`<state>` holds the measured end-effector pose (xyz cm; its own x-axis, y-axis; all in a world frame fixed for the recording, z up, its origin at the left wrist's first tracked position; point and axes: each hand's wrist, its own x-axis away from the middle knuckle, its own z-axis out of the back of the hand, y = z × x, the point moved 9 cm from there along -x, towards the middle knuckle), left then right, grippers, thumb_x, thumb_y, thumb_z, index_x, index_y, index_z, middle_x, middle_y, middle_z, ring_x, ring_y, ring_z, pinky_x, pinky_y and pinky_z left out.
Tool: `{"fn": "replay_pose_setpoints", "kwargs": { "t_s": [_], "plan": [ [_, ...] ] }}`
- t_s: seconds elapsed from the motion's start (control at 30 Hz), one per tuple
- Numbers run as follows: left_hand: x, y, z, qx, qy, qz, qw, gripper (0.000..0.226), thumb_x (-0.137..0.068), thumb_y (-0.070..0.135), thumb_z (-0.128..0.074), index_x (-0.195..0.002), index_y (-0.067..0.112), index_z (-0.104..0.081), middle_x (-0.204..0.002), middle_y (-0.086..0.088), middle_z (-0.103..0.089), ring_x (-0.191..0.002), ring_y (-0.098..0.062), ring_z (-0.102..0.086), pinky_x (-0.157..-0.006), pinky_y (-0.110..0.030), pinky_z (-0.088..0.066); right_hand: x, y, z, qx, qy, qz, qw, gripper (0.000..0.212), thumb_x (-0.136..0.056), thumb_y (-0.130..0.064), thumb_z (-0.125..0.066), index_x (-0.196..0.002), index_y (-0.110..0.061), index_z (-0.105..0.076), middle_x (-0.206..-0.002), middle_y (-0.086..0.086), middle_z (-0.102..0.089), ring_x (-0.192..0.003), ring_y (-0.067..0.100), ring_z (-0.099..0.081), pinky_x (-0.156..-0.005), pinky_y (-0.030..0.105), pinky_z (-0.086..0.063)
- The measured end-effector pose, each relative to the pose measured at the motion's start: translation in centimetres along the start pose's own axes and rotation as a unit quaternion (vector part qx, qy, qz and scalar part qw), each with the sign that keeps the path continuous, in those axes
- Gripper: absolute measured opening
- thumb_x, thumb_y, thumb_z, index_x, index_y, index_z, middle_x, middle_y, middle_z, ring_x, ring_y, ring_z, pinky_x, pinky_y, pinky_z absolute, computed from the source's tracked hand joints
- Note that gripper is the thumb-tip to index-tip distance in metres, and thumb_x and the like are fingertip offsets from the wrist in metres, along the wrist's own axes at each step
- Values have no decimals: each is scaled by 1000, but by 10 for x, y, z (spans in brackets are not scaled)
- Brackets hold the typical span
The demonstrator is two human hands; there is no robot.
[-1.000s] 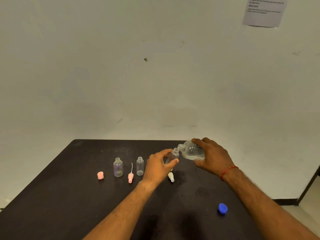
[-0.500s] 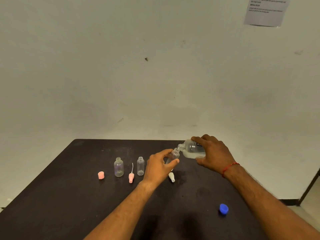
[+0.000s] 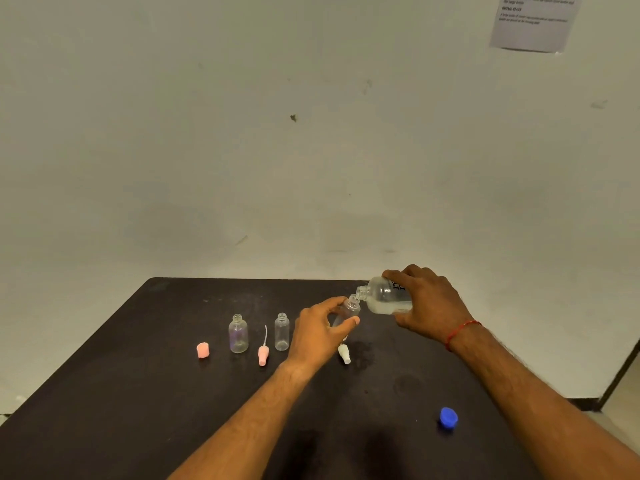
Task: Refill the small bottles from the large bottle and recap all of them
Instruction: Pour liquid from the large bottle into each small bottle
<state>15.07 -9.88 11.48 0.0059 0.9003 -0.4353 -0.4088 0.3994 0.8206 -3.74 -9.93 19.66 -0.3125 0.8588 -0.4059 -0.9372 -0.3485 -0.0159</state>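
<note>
My right hand (image 3: 429,304) grips the large clear bottle (image 3: 384,295), tipped almost on its side with its open mouth against the neck of a small clear bottle (image 3: 348,311). My left hand (image 3: 320,332) holds that small bottle tilted above the table. Two more small open bottles stand upright to the left: a rounder one (image 3: 238,333) and a slimmer one (image 3: 281,331). A pink cap (image 3: 203,350), a pink cap with a thin tube (image 3: 263,353) and a white cap (image 3: 344,354) lie near them. The blue cap (image 3: 449,417) lies at the front right.
Everything sits on a dark table (image 3: 138,393) pushed against a pale wall. The table's right edge runs close behind my right forearm, with floor and a dark door frame (image 3: 620,372) beyond. A paper sheet (image 3: 535,20) hangs high on the wall.
The large bottle's mouth has stayed at the small bottle's neck; my right hand has shifted slightly and tipped the large bottle a little. My left hand barely moved.
</note>
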Motion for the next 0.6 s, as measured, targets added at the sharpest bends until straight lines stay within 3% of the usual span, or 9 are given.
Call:
{"fn": "replay_pose_setpoints", "kwargs": {
  "t_s": [0.13,0.23,0.33,0.47,0.6],
  "plan": [
    [1,-2,0,1,-1,6,1000,30,-84,41,-75,-113,38,-71,-90,24,-70,-69,1,-66,-67,-32,-61,0,-1,0,2,-1,3,1000,74,-70,-33,-72,-138,-36,-46,-117,-5,-58,-104,19,-54,-84,33,-46],
    [1,1,1,-14,1,0,1000,30,-84,41,-75,-114,37,-71,-88,27,-69,-82,5,-67,-74,-25,-59,0,-1,1,3,1,3,1000,74,-70,-33,-73,-138,-35,-46,-116,-5,-58,-104,19,-54,-84,33,-45],
    [0,1,3,-12,4,-3,1000,29,-84,40,-76,-113,36,-72,-89,24,-71,-78,5,-66,-71,-23,-57,-1,-2,2,-1,3,4,1000,73,-70,-33,-73,-137,-35,-47,-115,-5,-58,-103,19,-54,-84,33,-45],
    [0,2,4,-28,6,-7,1000,38,-83,43,-75,-120,32,-70,-104,19,-74,-97,5,-66,-85,-23,-57,-1,-3,2,-1,4,5,1000,73,-70,-33,-73,-138,-36,-47,-116,-5,-58,-104,19,-54,-85,33,-45],
    [0,4,5,-27,6,-7,1000,33,-84,41,-75,-116,35,-71,-101,22,-72,-96,5,-66,-85,-23,-56,-1,-3,3,4,2,6,1000,74,-70,-34,-74,-139,-35,-45,-119,-5,-58,-106,19,-54,-86,32,-45]
  ]
}}
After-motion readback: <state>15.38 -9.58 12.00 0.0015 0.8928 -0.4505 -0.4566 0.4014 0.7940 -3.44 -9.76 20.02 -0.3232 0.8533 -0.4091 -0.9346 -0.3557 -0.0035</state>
